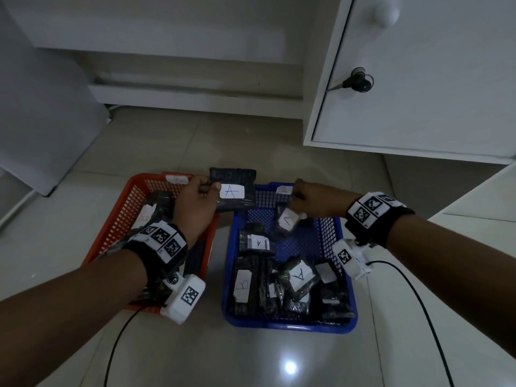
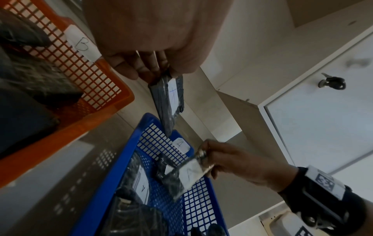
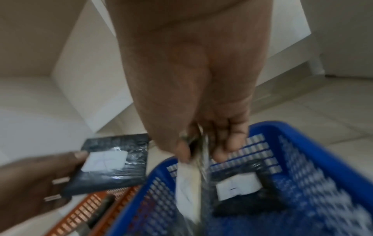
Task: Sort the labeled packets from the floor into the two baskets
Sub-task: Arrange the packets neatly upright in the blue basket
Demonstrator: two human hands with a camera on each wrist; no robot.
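Note:
My left hand [image 1: 208,188] pinches a black packet labelled A [image 1: 237,191] by its left edge and holds it in the air above the far ends of the two baskets. The left wrist view shows this packet [image 2: 169,102] hanging edge-on below my fingers. My right hand [image 1: 293,202] pinches a smaller packet labelled A [image 1: 287,220] over the far part of the blue basket [image 1: 229,275], which carries an A tag. The orange basket [image 1: 111,227], at the left, carries a B tag [image 2: 83,43]. The right wrist view is blurred, with the small packet [image 3: 189,188] dangling from my fingertips.
Several black packets lie in the blue basket, most labelled A and one labelled B [image 1: 243,286]. The orange basket holds dark packets [image 1: 156,205]. A white cabinet door with a key [image 1: 360,79] stands at the back right. Two black cables [image 1: 413,303] trail across the tiled floor.

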